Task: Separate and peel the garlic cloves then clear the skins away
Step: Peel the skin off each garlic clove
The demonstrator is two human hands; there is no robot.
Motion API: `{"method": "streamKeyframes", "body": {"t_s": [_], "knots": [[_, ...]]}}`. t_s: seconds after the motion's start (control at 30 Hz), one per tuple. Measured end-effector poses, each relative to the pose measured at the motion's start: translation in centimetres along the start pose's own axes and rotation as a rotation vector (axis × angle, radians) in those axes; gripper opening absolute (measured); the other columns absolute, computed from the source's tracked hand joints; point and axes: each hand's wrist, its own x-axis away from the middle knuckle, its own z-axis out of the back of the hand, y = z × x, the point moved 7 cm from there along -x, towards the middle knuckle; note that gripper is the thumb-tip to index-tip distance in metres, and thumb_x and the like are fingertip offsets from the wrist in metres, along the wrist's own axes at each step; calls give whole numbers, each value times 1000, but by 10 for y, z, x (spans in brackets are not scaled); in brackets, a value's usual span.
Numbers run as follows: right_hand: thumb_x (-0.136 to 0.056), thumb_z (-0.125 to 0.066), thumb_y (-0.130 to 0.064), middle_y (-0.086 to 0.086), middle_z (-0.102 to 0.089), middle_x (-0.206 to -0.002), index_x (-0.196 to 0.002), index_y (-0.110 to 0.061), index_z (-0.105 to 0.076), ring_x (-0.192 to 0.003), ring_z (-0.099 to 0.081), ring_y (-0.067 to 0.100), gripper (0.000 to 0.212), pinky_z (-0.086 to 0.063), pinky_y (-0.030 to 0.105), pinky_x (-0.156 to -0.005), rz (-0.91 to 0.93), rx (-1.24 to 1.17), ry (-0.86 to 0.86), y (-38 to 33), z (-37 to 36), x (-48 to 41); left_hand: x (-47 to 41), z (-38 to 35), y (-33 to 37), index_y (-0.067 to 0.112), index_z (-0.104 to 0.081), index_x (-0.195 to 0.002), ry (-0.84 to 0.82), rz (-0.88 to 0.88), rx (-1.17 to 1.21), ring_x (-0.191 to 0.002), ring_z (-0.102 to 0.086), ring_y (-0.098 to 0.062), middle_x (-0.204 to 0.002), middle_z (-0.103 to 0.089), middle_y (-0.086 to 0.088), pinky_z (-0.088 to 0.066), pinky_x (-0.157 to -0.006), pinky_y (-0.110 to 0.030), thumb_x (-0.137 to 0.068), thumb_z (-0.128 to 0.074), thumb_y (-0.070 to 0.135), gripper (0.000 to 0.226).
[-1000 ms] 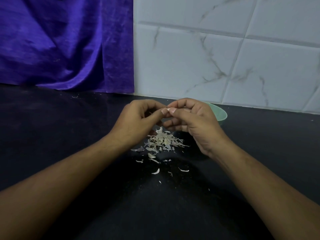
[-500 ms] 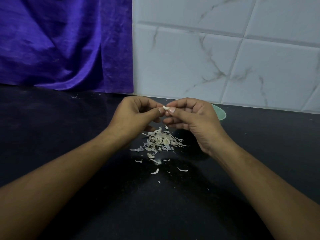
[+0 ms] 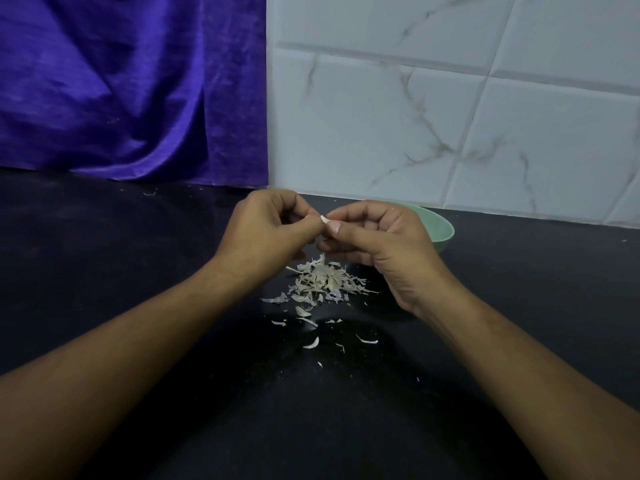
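Note:
A small pale garlic clove (image 3: 324, 219) is pinched between the fingertips of both hands, just above the counter. My left hand (image 3: 266, 233) grips it from the left with fingers curled. My right hand (image 3: 377, 237) pinches it from the right with thumb and forefinger. Most of the clove is hidden by the fingers. Below the hands lies a heap of dry garlic skins (image 3: 325, 282) on the black counter (image 3: 138, 271), with several loose flakes scattered toward me.
A light green bowl (image 3: 438, 228) stands behind my right hand, partly hidden by it; its contents are not visible. A purple cloth (image 3: 131, 88) hangs at the back left and a white marbled tile wall (image 3: 450, 116) rises at the back right.
Both hands have drifted slightly left and stayed together at the fingertips. A bit more of the pale clove shows between the thumbs. The skin heap has not moved.

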Motion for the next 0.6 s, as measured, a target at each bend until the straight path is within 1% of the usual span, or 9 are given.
{"method": "streamKeyframes", "body": {"t_s": [0.07,0.1,0.17,0.27,0.3,0.37,0.47,0.53,0.6], "knots": [[-92,-70,-1,22,-76,-93,-106,5,-70,-76,-75,23,15,-63,36,-76,-38,-15,-9,3,-1,-1,0,-1,-1,15,-74,-77,-27,8,30,-73,-74,-29,-77,-75,-12,-64,-67,-40,-77,-73,28,13],[-93,-69,-3,21,-76,-92,-106,3,-70,-76,-75,23,14,-63,36,-77,-64,-32,-20,4,-1,-1,0,-3,0,13,-73,-77,-46,8,61,-72,-73,-24,-79,-75,-13,-62,-66,-37,-82,-75,23,11],[-95,-68,-8,14,-76,-89,-103,-2,-71,-76,-74,21,10,-63,35,-77,-116,-97,-44,5,-3,-1,0,-5,2,10,-71,-78,-72,11,126,-70,-70,-14,-78,-73,-12,-59,-63,-33,-92,-72,10,14],[-93,-68,-12,8,-74,-84,-100,-5,-70,-72,-73,18,10,-64,34,-75,-162,-190,-60,6,-4,-2,2,-9,2,-2,-70,-87,-92,47,215,-69,-67,-9,-76,-67,-10,-60,-61,-30,-96,-66,4,11],[-92,-68,-12,8,-74,-84,-100,-5,-69,-72,-73,17,11,-64,35,-75,-170,-215,-62,5,-5,-2,2,-9,2,-5,-70,-90,-94,53,234,-70,-67,-9,-76,-67,-9,-60,-62,-30,-96,-65,4,11],[-90,-68,-14,7,-73,-81,-102,-5,-67,-70,-73,17,15,-64,35,-74,-182,-266,-63,4,-5,-3,2,-9,0,-4,-71,-92,-89,71,261,-72,-67,-12,-78,-67,-11,-60,-63,-32,-96,-65,5,11],[-96,-63,-12,7,-73,-80,-109,-3,-64,-69,-73,17,16,-65,36,-74,-195,-305,-57,3,-5,-2,1,-9,-4,0,-71,-94,-90,117,270,-76,-66,-17,-83,-66,-13,-60,-62,-33,-97,-64,9,12],[-97,-62,-10,7,-74,-79,-105,-3,-64,-69,-73,17,11,-64,36,-75,-196,-283,-59,4,-5,-2,1,-11,-6,-2,-72,-95,-103,126,260,-77,-67,-18,-85,-67,-13,-60,-61,-32,-100,-59,12,19],[-94,-64,-10,7,-75,-80,-101,-4,-66,-70,-73,17,9,-64,36,-76,-196,-257,-67,5,-6,-1,1,-11,-5,-3,-71,-96,-108,106,259,-76,-68,-16,-84,-67,-12,-61,-63,-34,-104,-59,21,28]]}}
